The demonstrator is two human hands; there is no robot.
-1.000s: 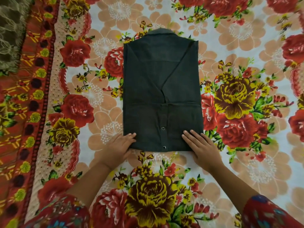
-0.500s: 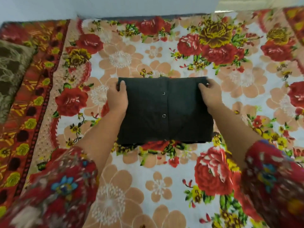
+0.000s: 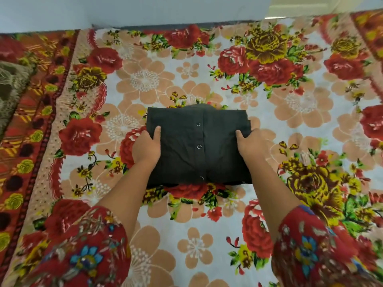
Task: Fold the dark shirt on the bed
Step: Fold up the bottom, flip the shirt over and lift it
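The dark shirt (image 3: 182, 141) lies in the middle of the flowered bed cover (image 3: 192, 220), folded into a compact rectangle with its snap placket running down the centre. A bit of collar shows past its far edge. My left hand (image 3: 146, 150) clasps the shirt's left side, thumb on top, fingers hidden at the edge. On the opposite side my right hand (image 3: 249, 147) holds it the same way. Both forearms reach in from red patterned sleeves.
The bed cover spreads wide on all sides of the shirt. An olive patterned cloth (image 3: 10, 90) lies at the far left over a red border strip (image 3: 31, 141). A pale wall (image 3: 145, 9) runs along the bed's far edge.
The shirt's lower half was folded up over the top, which halved its length. My hands went from the near hem to the far edge, then slid back to the sides.
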